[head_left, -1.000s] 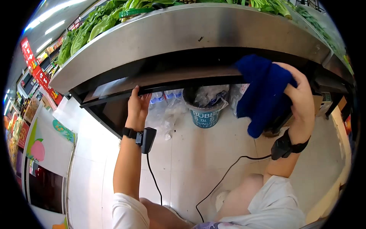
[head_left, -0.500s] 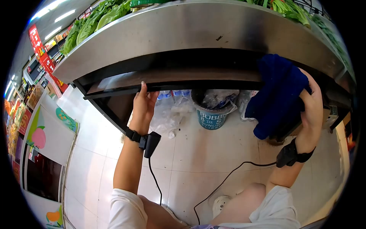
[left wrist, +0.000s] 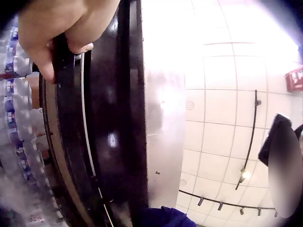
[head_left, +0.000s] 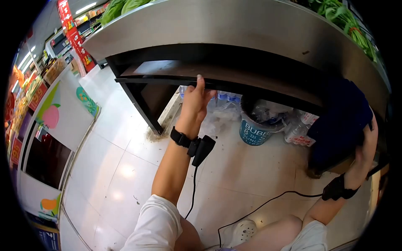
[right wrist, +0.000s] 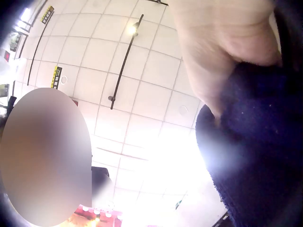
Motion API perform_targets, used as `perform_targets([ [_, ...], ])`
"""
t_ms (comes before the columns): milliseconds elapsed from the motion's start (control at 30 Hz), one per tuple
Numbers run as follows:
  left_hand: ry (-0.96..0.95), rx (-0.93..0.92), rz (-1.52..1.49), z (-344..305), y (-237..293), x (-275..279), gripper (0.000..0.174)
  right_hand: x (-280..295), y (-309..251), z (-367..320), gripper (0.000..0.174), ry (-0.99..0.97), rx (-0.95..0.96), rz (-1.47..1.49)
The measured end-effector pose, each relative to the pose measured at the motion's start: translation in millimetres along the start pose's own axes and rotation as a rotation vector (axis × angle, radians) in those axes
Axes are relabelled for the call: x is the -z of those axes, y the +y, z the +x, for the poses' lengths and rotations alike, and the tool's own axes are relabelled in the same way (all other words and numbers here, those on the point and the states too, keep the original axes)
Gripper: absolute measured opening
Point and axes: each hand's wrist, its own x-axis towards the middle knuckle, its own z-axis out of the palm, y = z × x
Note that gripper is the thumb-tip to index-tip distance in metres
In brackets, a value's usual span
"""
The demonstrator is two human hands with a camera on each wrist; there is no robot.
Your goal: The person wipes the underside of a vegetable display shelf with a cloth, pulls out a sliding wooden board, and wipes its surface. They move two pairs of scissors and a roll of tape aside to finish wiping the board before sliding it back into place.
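My left hand (head_left: 195, 104) grips the black front edge of a shelf (head_left: 259, 93) under a steel produce stand, thumb on top and fingers below. In the left wrist view, the thumb and fingers pinch that edge from both sides. My right hand (head_left: 367, 144) holds a dark blue cloth (head_left: 341, 121) against the right end of the shelf. The cloth hangs down past the shelf edge and hides most of the right fingers. In the right wrist view, the blue cloth (right wrist: 260, 142) is bunched under the palm.
Beneath the shelf stand a teal bucket (head_left: 253, 133) lined with a black bag, and wrapped bottles (head_left: 299, 131). Leafy greens (head_left: 339, 16) lie on the steel stand (head_left: 234, 25). A cable (head_left: 268, 198) runs from the right wrist camera. A white display case (head_left: 54, 138) stands at left.
The right hand has moved the cloth rightward and down along the shelf to its right end. The left hand keeps its hold on the shelf edge while the head view shifts.
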Motion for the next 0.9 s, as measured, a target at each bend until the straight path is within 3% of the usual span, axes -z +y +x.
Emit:
perform_targets([
  [267,-0.102,-0.118,-0.063,-0.1,10.4,-12.6,0.042,-22.7,-9.8,-0.4,0.061,-0.078,0.026,0.057],
  [367,-0.013,-0.072,0.005,-6.1,9.6,-9.5,0.041,-33.0,-21.7,-4.8,0.053,-0.089,0.056,0.094],
  [467,-0.077,-0.102,-0.017,-7.8,7.6,-3.7,0.039,-33.4,-24.5,-7.8,0.065,-0.096,0.068,0.044],
  [600,-0.086,-0.072,-0.014,-19.7,12.5,1.3,0.037,-42.6,-37.5,-10.0,0.063,-0.025,-0.002,0.239],
  [733,-0.061,-0.016,0.052,-38.1,14.7,15.5,0.042,-45.3,-46.9,-11.1,0.049,-0.075,0.034,0.35],
  [767,-0.078,-0.011,0.059,-44.3,15.0,19.6,0.042,-50.5,-49.9,-14.8,0.041,-0.013,0.031,0.369],
  [900,-0.135,-0.001,0.058,-71.5,22.5,20.3,0.042,-61.9,-50.6,-17.3,0.035,-0.015,0.058,0.504],
])
